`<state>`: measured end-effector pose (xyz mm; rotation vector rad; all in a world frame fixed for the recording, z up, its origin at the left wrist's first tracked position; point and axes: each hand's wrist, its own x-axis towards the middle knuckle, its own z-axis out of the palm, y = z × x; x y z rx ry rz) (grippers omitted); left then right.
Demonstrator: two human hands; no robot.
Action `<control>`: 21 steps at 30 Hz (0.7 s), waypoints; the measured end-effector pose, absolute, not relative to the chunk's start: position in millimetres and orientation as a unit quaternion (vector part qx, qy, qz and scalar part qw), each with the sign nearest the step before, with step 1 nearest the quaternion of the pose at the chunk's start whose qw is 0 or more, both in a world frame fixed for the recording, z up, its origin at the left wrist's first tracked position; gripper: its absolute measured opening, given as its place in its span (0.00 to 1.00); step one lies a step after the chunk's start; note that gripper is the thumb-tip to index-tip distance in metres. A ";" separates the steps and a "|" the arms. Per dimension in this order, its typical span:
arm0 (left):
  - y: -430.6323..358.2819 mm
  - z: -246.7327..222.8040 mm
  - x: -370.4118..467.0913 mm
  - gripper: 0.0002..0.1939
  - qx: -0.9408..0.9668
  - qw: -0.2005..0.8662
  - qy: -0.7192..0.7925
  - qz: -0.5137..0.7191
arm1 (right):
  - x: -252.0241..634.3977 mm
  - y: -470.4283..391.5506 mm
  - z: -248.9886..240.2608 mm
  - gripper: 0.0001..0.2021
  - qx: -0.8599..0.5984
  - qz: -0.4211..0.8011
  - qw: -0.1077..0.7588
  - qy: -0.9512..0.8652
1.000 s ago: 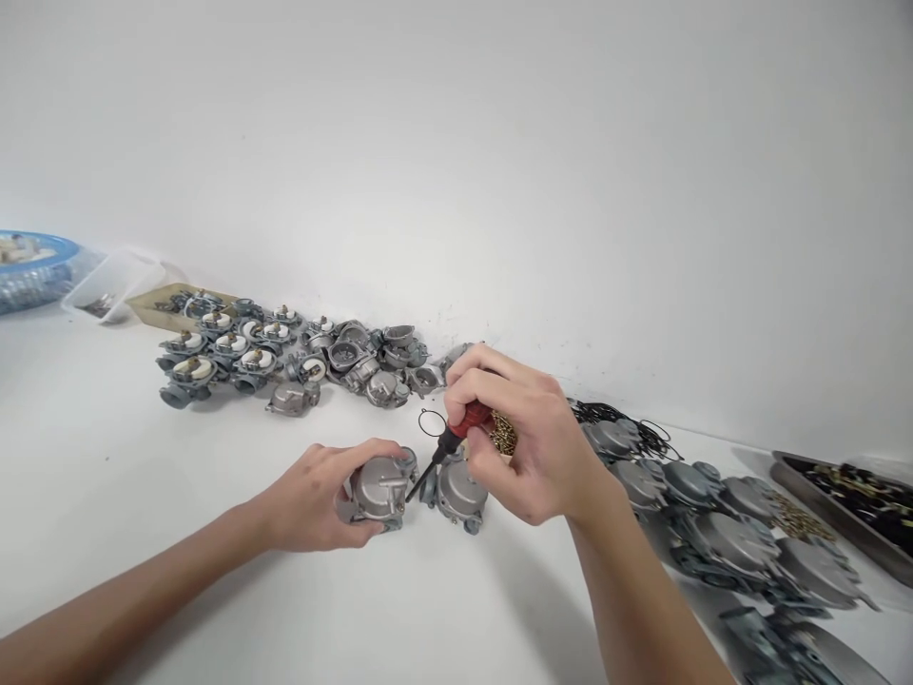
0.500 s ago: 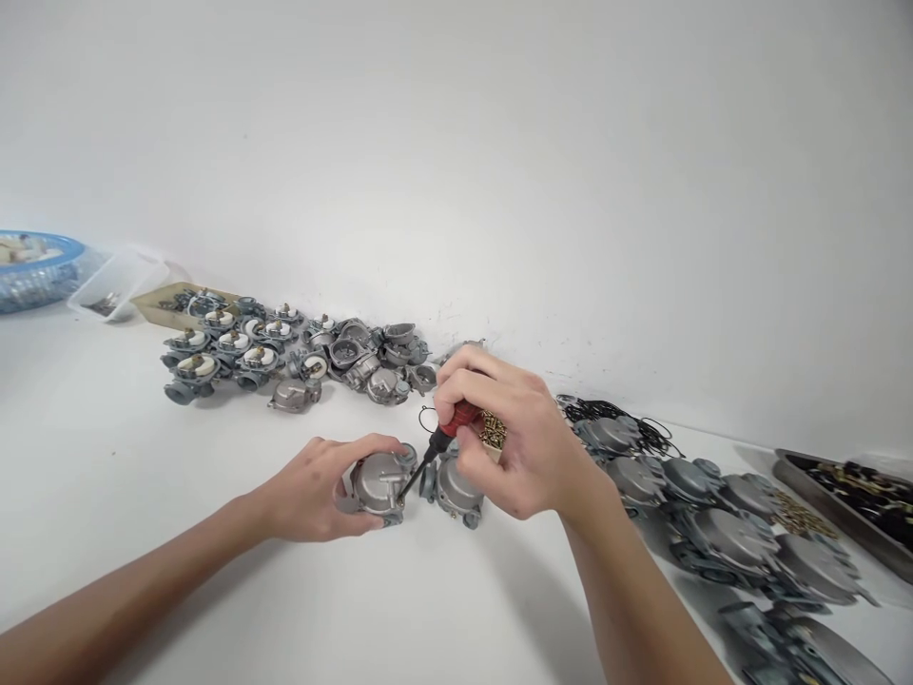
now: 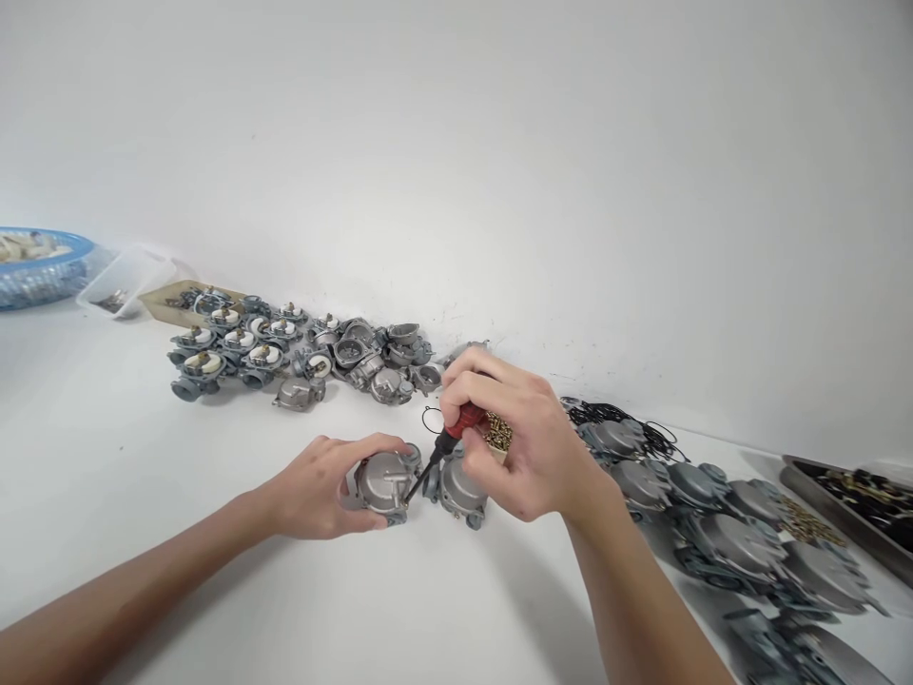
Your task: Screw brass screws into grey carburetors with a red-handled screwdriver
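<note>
My left hand (image 3: 320, 487) is wrapped round a grey metal carburetor (image 3: 383, 482) on the white table, thumb at its lower edge and fingers at its top. My right hand (image 3: 514, 433) grips the red handle of a screwdriver (image 3: 448, 440). The slanting shaft reaches down to the lower right edge of that carburetor, where its tip meets a screw spot. A second carburetor (image 3: 462, 485) sits just to the right, partly under my right hand. Behind the hand, brass screws (image 3: 498, 431) lie in a container, mostly hidden.
Carburetor bodies with white floats (image 3: 239, 339) and metal bowls (image 3: 349, 352) stand at back left. Farther left are a clear bin (image 3: 125, 283) and a blue basket (image 3: 47, 271). Rightward lie black rings (image 3: 606, 415), assembled carburetors (image 3: 734, 538) and a metal tray (image 3: 848, 495).
The whole view has shifted slightly, so most things appear a little farther right. Both hands keep their holds, and the screwdriver tip remains at the same carburetor edge.
</note>
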<state>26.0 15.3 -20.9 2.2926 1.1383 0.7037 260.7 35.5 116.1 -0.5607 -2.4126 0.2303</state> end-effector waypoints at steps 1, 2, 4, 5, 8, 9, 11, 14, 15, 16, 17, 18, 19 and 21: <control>15.5 -20.3 26.1 0.34 0.838 0.243 0.416 0.256 | 260.3 35.7 115.8 0.09 -0.215 0.088 0.319 -0.919; 15.6 -19.6 26.1 0.34 0.837 0.245 0.417 0.255 | 260.0 35.9 115.6 0.09 -0.216 0.088 0.319 -0.919; 15.8 -18.2 26.4 0.34 0.838 0.244 0.418 0.253 | 259.7 36.1 115.7 0.09 -0.214 0.084 0.318 -0.920; 15.8 -17.6 26.6 0.33 0.839 0.241 0.417 0.254 | 259.6 36.1 116.1 0.09 -0.214 0.081 0.316 -0.921; 15.9 -17.4 26.6 0.32 0.843 0.232 0.408 0.263 | 259.6 34.7 117.9 0.10 -0.225 0.078 0.302 -0.923; 16.0 -17.9 26.5 0.32 0.844 0.230 0.404 0.266 | 259.7 33.9 118.7 0.10 -0.235 0.075 0.295 -0.923; 16.6 -19.9 25.9 0.33 0.846 0.225 0.401 0.270 | 259.8 32.5 120.2 0.14 -0.255 0.068 0.277 -0.924; 17.7 -23.9 24.6 0.34 0.850 0.215 0.399 0.268 | 259.6 32.2 120.6 0.23 -0.231 0.101 0.264 -0.931; 18.0 -25.2 24.2 0.34 0.852 0.213 0.399 0.265 | 259.3 32.8 119.9 0.25 -0.211 0.126 0.268 -0.932; 18.1 -26.3 23.9 0.34 0.853 0.210 0.399 0.263 | 259.0 33.8 118.8 0.26 -0.191 0.149 0.278 -0.930; 18.1 -27.0 23.7 0.34 0.854 0.207 0.400 0.262 | 258.6 35.1 117.5 0.26 -0.177 0.158 0.294 -0.926; 18.0 -27.5 23.6 0.35 0.854 0.203 0.401 0.263 | 258.2 36.4 116.1 0.24 -0.171 0.151 0.314 -0.922; 17.8 -27.5 23.6 0.35 0.854 0.199 0.402 0.264 | 257.8 37.7 114.9 0.21 -0.171 0.130 0.335 -0.917; 17.2 -26.5 23.8 0.35 0.855 0.197 0.400 0.264 | 257.4 39.2 113.8 0.19 -0.169 0.095 0.357 -0.914</control>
